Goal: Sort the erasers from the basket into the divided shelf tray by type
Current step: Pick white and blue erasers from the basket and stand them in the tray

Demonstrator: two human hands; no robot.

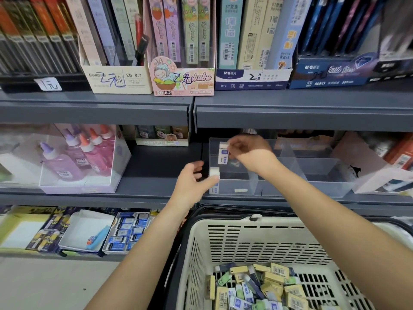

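Centre of frame: our right hand (248, 151) pinches a white, blue-sleeved eraser (223, 154) over the leftmost compartment of the clear plastic divided tray (324, 173). Our left hand (192, 179) grips a second white eraser (215, 172) at the tray's left wall. Released there, this one may drop outside onto the dark grey metal shelf (156, 166).
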